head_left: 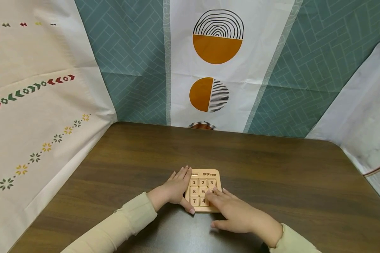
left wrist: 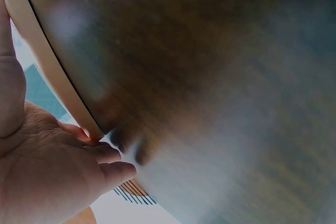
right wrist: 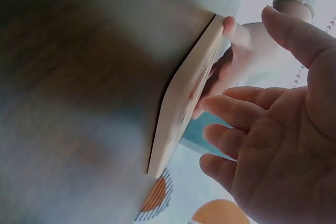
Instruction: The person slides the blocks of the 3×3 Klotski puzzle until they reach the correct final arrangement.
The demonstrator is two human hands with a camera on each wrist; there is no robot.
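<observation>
A light wooden number slide puzzle (head_left: 209, 209) lies flat on the table. Its tiles read 1, 2, 3 on top, then 8, 6, 5, then 7 and 4; the lower right corner is hidden under my right hand. My left hand (head_left: 176, 189) holds the puzzle along its left side, thumb at the near corner and fingers toward the far corner; the left wrist view shows the board edge (left wrist: 48, 61) between them. Over the lower right tiles my right hand (head_left: 235, 212) spreads its fingers, index fingertip by the 4 and 5, thumb held away from the board (right wrist: 176, 98).
The dark wooden table (head_left: 152, 147) extends around the puzzle on all sides. A patterned cloth (head_left: 136, 95) hangs behind its far edge, with a white cloth (head_left: 50, 123) along the left and another pale cloth (head_left: 367, 105) at the right.
</observation>
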